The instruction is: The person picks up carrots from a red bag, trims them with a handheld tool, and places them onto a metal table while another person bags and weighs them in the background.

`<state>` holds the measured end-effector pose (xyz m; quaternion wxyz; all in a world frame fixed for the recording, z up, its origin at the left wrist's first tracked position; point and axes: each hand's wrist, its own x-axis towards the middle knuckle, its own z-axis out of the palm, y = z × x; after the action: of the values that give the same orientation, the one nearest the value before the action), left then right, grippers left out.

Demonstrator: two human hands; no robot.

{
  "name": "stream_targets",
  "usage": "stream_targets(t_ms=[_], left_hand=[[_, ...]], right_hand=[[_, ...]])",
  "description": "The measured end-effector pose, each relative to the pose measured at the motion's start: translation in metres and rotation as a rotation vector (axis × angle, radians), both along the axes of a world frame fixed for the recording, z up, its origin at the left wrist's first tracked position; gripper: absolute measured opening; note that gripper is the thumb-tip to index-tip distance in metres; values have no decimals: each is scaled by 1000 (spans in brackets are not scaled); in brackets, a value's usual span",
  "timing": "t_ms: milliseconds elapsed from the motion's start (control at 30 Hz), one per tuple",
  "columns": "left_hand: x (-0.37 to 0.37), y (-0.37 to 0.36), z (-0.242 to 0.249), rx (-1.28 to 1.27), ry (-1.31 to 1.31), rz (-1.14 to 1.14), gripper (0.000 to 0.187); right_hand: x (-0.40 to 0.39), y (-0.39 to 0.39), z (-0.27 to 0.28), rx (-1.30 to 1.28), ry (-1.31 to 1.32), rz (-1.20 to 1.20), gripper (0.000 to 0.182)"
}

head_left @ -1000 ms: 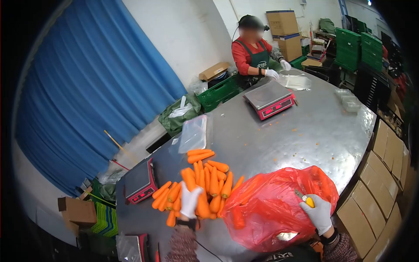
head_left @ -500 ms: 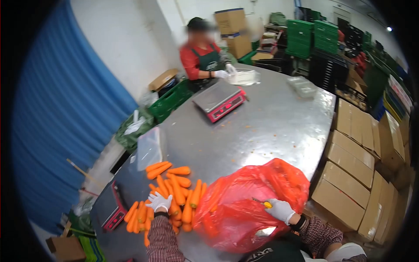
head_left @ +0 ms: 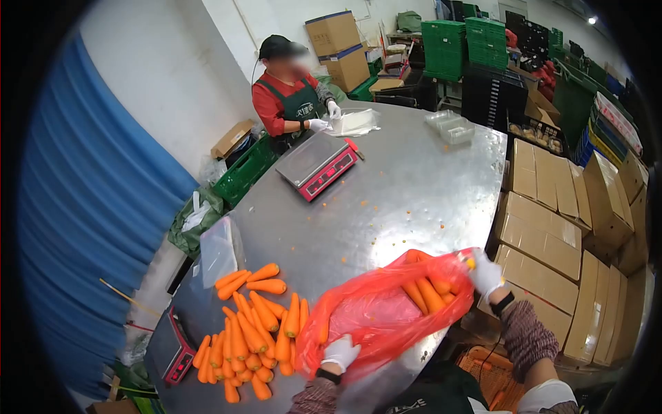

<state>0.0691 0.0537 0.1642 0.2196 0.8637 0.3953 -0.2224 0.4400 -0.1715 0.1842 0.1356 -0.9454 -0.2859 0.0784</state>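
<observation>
A red plastic bag (head_left: 372, 303) lies open on the metal table, with carrots (head_left: 431, 293) showing inside its right part. My gloved left hand (head_left: 342, 352) has its fingers closed on the bag's near left edge. At the bag's far right edge is my gloved right hand (head_left: 486, 274), closed around a small tool with a yellow part (head_left: 471, 263); the bag's rim touches it. Loose carrots (head_left: 252, 334) form a pile on the table, left of the bag.
Across the metal table (head_left: 407, 186), a person in a green apron (head_left: 296, 103) handles clear bags (head_left: 355, 123) beside a red scale (head_left: 318, 165). A second scale (head_left: 181, 352) stands at the left edge. Plastic trays (head_left: 449, 127) lie at the back; cardboard boxes (head_left: 538, 231) line the right.
My left hand has moved right from the carrot pile to the bag. My right hand has moved up and right, and the bag is spread wider, showing carrots inside. The view has shifted.
</observation>
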Motion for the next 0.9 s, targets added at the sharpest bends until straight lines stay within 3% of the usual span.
stream_targets(t_ms=[67,133,200,233,300,333,400,433,467,500,600,667,733,767,867,900], left_hand=[[-39,17,6,-23,19,76,49],[-57,18,15,-63,56,143,47],[-54,12,27,41,-219,233,45],[-50,11,22,51,-209,246,45],[-34,18,-3,187,-494,114,41],[-26,24,-15,197,-493,113,41],[-11,34,-35,638,-302,-80,48],[-8,39,-39,642,-303,-80,48],[-4,44,-40,598,-130,-52,45],[-2,46,-40,549,42,-23,43],[3,51,-47,510,-16,21,44],[-3,50,-57,469,-29,15,47],[-8,39,-42,362,-348,117,40],[-10,34,-31,357,-351,107,40],[-20,15,25,107,-897,456,28],[-22,11,44,-16,-1040,610,27]], right_hand=[[24,-13,-28,161,-144,-58,48],[-3,-10,13,369,-171,-49,33],[-47,1,27,485,-158,78,22],[-66,5,22,501,-158,161,18],[-94,22,5,295,-219,243,21],[-100,27,-8,202,-220,234,30],[-107,26,-18,158,-192,222,32],[-110,24,-24,104,-162,207,35],[-115,21,-29,67,-134,229,48],[-121,19,-31,69,-132,227,48],[-133,14,-33,49,-185,286,65],[-136,15,-38,49,-135,247,64],[-133,18,-33,0,64,185,65],[-131,17,-29,-3,62,173,65],[-121,17,-8,30,460,93,75],[-118,14,-20,27,456,96,75]])
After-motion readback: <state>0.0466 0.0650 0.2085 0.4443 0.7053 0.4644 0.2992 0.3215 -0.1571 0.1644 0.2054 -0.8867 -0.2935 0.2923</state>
